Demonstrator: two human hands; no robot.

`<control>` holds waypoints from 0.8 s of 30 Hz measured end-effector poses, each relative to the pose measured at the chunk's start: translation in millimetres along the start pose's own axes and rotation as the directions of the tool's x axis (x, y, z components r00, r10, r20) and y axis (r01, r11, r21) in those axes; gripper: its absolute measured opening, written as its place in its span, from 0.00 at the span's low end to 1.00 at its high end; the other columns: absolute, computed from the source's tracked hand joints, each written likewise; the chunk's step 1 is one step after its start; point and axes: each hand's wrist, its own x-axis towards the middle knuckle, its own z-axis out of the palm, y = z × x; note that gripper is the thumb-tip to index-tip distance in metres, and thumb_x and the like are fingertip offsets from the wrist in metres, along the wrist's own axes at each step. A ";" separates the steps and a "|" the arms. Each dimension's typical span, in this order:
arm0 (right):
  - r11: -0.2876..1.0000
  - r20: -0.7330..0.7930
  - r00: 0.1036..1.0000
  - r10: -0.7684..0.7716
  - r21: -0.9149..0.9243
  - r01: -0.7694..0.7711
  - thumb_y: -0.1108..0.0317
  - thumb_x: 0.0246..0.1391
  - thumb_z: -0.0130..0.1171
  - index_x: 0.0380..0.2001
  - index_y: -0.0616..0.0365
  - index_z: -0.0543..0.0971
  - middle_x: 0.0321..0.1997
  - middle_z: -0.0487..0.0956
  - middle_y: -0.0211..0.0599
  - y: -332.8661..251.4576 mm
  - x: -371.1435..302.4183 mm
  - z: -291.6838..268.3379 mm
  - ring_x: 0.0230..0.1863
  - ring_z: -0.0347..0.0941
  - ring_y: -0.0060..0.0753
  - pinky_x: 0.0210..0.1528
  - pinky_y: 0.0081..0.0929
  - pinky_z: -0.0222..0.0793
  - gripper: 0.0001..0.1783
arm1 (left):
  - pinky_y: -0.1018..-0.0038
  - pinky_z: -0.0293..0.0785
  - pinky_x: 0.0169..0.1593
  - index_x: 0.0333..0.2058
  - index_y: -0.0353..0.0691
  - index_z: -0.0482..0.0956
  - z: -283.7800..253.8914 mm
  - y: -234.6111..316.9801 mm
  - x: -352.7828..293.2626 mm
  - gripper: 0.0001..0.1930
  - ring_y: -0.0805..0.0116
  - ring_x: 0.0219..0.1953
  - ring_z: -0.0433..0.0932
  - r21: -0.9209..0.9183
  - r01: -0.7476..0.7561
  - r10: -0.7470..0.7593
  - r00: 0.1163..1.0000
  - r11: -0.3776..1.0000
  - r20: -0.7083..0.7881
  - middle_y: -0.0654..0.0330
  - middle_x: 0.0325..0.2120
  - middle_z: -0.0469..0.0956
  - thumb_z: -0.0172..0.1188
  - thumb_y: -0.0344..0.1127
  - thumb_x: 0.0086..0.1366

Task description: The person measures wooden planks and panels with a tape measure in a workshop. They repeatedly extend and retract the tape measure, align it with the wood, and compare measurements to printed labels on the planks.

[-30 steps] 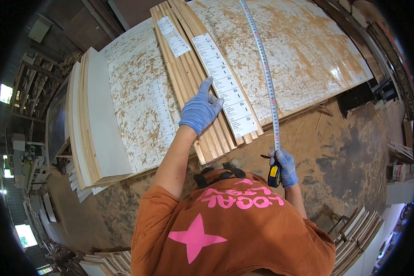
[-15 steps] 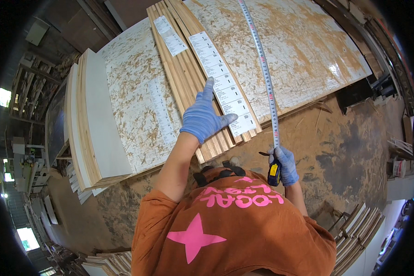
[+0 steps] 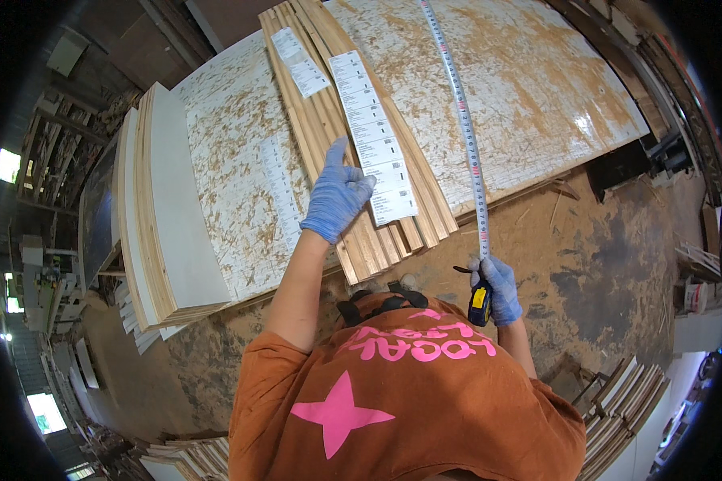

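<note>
My left hand (image 3: 337, 199), in a blue-grey knit glove, rests on a bundle of long wooden strips (image 3: 367, 250). Its index finger points up along the wood, and its thumb touches the left edge of a strip of white printed labels (image 3: 375, 144). A shorter label strip (image 3: 299, 62) lies farther up the bundle. My right hand (image 3: 501, 290), gloved too, is closed around a yellow and black tape measure (image 3: 479, 302). A thin dark stick-like thing pokes out from those fingers. The pulled-out blade (image 3: 467, 120) runs away across the white board, right of the bundle.
The bundle lies on a large scuffed white board (image 3: 529, 88) with brown smears. Thick stacked panels (image 3: 172, 216) stand at its left. More boards (image 3: 626, 409) are stacked behind me at lower right and lower left. Dusty floor (image 3: 586, 264) shows beyond the board's near edge.
My left hand has moved left, its thumb now at the label strip's edge. The near end of the long label strip has swung left over the wood. The right hand stays put with the tape measure.
</note>
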 end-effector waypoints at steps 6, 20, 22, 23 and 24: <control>0.999 -0.057 0.998 0.028 -0.036 -0.031 0.54 0.58 0.53 0.33 0.62 0.76 0.22 0.73 0.29 -5.5 -4.0 -0.9 0.22 0.67 0.18 0.24 0.15 0.62 0.19 | 0.81 0.71 0.42 0.53 0.29 0.66 -50.0 -26.2 -14.8 0.22 0.75 0.35 0.74 -0.235 -0.001 -0.004 1.000 0.972 -0.020 0.60 0.35 0.76 0.52 0.22 0.58; 0.959 0.150 0.968 -0.199 0.233 0.161 0.54 0.58 0.52 0.33 0.60 0.74 0.17 0.69 0.30 -59.4 -15.5 53.5 0.17 0.58 0.24 0.20 0.23 0.51 0.17 | 0.77 0.68 0.47 0.50 0.31 0.71 -168.1 -215.3 -90.6 0.21 0.71 0.41 0.72 -0.490 0.040 -0.313 0.813 0.871 -0.491 0.60 0.41 0.76 0.47 0.26 0.56; 0.966 0.251 0.949 -0.191 0.217 0.137 0.54 0.58 0.51 0.31 0.58 0.73 0.16 0.67 0.29 -63.1 -18.4 78.7 0.16 0.55 0.23 0.20 0.23 0.49 0.17 | 0.76 0.67 0.48 0.50 0.33 0.72 -177.2 -261.2 -92.7 0.21 0.69 0.41 0.72 -0.512 0.075 -0.354 0.807 0.856 -0.473 0.59 0.41 0.76 0.48 0.26 0.56; 0.969 0.291 0.940 -0.180 0.215 0.120 0.53 0.58 0.51 0.30 0.58 0.73 0.15 0.67 0.29 -60.6 -19.4 86.8 0.15 0.54 0.23 0.18 0.24 0.47 0.17 | 0.75 0.67 0.48 0.49 0.34 0.72 -179.9 -281.4 -92.0 0.20 0.68 0.41 0.72 -0.523 0.094 -0.374 0.804 0.847 -0.461 0.59 0.41 0.76 0.48 0.26 0.56; 0.971 0.304 0.936 -0.177 0.209 0.116 0.53 0.57 0.52 0.28 0.58 0.72 0.14 0.66 0.30 -58.2 -21.1 101.7 0.14 0.53 0.24 0.17 0.23 0.46 0.17 | 0.75 0.67 0.49 0.49 0.34 0.73 -182.2 -290.9 -92.6 0.20 0.68 0.41 0.72 -0.531 0.115 -0.394 0.802 0.840 -0.449 0.59 0.41 0.76 0.48 0.26 0.56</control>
